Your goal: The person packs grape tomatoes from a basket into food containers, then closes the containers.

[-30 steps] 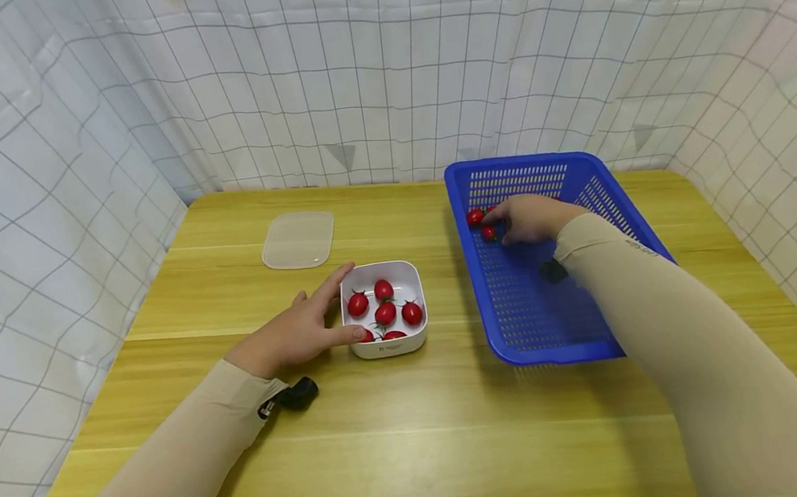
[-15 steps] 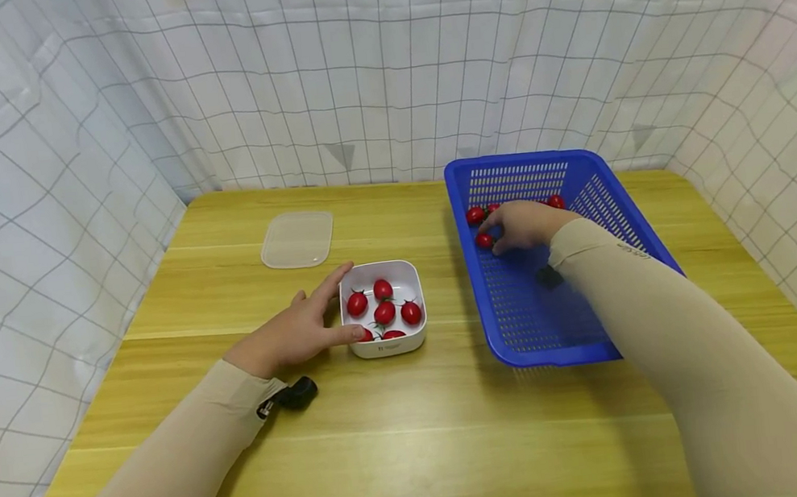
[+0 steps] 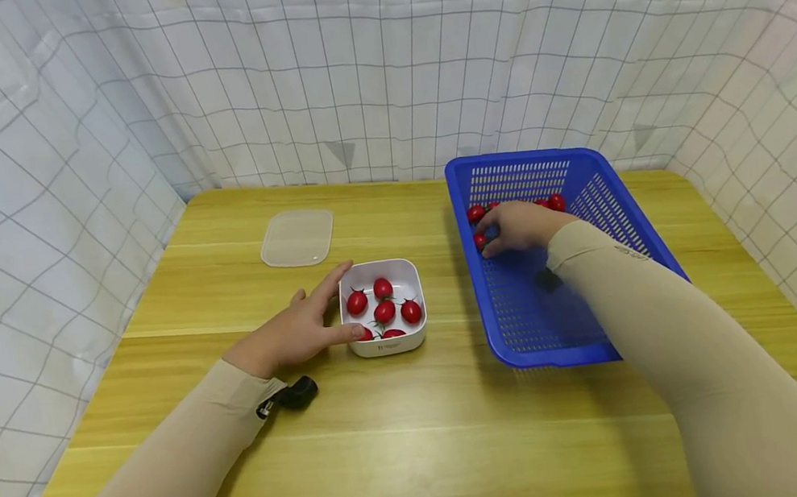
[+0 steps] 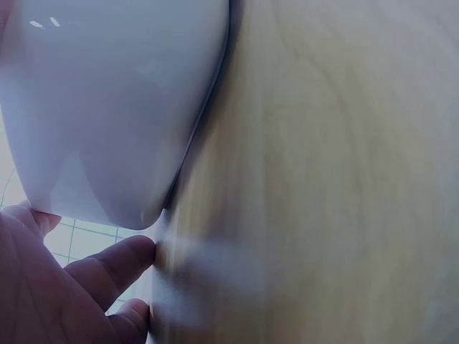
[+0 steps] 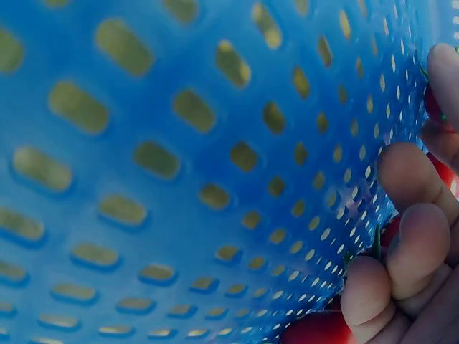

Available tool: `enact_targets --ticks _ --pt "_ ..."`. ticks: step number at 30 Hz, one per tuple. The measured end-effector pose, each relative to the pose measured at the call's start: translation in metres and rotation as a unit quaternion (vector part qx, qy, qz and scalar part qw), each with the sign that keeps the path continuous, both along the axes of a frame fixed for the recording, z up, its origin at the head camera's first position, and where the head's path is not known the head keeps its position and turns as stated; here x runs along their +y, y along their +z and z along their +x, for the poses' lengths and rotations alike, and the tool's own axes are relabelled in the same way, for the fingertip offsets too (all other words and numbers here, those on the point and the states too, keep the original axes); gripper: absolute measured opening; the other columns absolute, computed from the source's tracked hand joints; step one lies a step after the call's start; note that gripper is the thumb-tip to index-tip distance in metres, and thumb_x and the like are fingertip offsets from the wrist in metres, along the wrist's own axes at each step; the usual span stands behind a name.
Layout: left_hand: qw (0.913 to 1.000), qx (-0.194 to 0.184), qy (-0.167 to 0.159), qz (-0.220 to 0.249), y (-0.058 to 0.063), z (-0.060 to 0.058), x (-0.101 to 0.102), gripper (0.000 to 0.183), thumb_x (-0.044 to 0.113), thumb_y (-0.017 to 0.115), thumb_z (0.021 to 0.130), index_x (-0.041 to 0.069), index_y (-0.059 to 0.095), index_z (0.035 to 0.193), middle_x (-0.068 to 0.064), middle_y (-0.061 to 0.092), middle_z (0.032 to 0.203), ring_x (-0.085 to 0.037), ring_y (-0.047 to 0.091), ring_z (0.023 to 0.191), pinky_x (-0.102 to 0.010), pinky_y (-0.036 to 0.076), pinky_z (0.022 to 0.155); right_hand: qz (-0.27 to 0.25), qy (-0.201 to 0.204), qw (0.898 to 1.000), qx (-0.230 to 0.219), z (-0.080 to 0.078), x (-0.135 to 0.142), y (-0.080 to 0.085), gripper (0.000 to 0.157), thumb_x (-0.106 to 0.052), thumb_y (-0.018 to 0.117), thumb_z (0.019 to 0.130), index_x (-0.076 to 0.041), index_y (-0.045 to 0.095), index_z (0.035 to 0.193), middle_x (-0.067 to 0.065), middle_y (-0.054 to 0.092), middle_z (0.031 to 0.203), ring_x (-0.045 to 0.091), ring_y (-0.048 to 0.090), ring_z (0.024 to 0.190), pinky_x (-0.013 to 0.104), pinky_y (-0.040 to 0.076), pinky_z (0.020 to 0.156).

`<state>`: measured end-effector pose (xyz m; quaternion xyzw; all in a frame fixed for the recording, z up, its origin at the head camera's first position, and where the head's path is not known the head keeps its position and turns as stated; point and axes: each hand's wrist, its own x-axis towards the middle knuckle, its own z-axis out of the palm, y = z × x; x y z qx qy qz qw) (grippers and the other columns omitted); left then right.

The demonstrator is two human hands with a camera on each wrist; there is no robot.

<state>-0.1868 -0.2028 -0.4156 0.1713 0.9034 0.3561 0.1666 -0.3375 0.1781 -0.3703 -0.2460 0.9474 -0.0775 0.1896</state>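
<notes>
You get no readable text here. Your white container (image 3: 414,341) has small dark print (image 3: 389,347) on its near wall, two short upright marks beside a finer line, too tiny to make out; dark lettering (image 3: 632,251) near the wrist end of your right sleeve (image 3: 701,354) is also too small to read.

White square box (image 3: 389,347), rounded corners, upright on tabletop (image 3: 391,452), left hand (image 3: 298,329) touching its 9 o'clock side. Six red cherry tomatoes (image 3: 384,312) inside, green stems on several: one central, others around 12, 3, 6, 7 and 9. Blue slotted basket (image 3: 556,357) upright at box's 3 o'clock. Right hand (image 3: 521,224) pinches one tomato (image 3: 479,241) near basket's 10 o'clock wall; more tomatoes (image 3: 557,202) between 10 and 12, partly hidden.
</notes>
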Motion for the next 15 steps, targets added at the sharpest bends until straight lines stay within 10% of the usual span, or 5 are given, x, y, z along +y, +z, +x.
enact_targets --ticks 15 --pt "0.9999 -0.007 0.004 0.011 0.0004 0.0015 0.0009 0.106 0.056 0.073 0.094 0.032 0.004 0.171 -0.010 0.013 0.178 -0.045 0.018 0.161 -0.070 -0.010 0.127 -0.004 -0.003 1.000 -0.009 0.0031 -0.0028 0.0014 0.051 -0.030 0.079 0.095 -0.010 0.068 0.140 0.015 0.070 0.132 0.029 0.063 0.108 0.052 0.050 0.110"
